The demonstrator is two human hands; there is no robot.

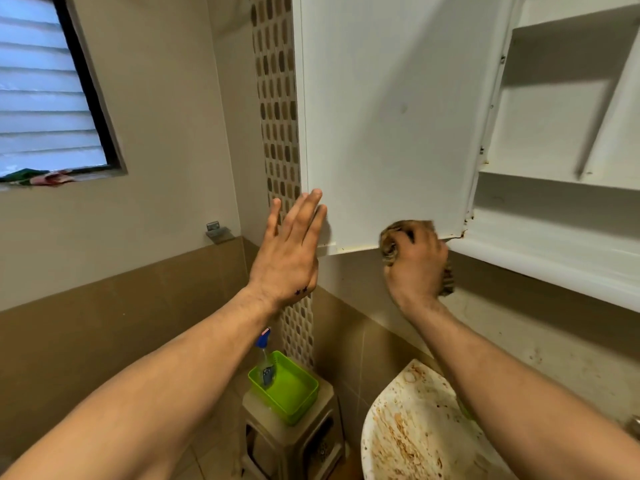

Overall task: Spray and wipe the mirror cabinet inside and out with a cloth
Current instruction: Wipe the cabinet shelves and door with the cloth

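Note:
The white mirror cabinet [561, 133] hangs at the upper right with its door [384, 116] swung open to the left, its white inner face toward me. My left hand [291, 251] is flat with straight fingers, its fingertips against the door's lower left edge. My right hand [415, 265] grips a bunched brown striped cloth [393, 245] at the door's bottom edge, near the hinge corner. The cabinet's shelves look bare. A spray bottle [265, 358] with a blue head stands in a green basket [294, 393] below.
The green basket sits on a beige plastic stool [291, 441]. A stained white sink [412, 427] lies at the lower right under my right forearm. A louvred window [45, 88] is at the upper left, and a mosaic tile strip [277, 109] runs down the wall behind the door.

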